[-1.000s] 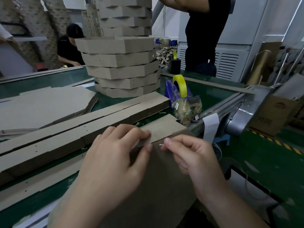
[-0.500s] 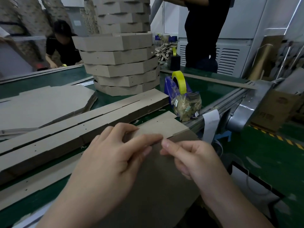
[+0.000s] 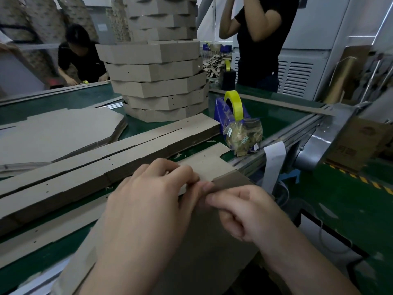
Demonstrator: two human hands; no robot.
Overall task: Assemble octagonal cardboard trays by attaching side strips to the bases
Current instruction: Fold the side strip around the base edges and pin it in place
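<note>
A flat cardboard base leans up from the table's near edge toward me. A grey side strip lies along its top edge. My left hand curls over that edge and pinches strip and base together with thumb and fingers. My right hand pinches the same edge just to the right, fingertips almost touching the left thumb. Whether tape sits under the fingers is hidden. Long stacked side strips lie across the green table behind my hands.
A tall stack of finished octagonal trays stands at the table's middle. A blue tape dispenser with yellow tape and a clear bag sit at right. Flat bases are piled at left. Two people in black work behind.
My hands have closed together on the top edge; the left fingers curled further over the strip. The view has tilted up slightly, and the standing person raised their arms.
</note>
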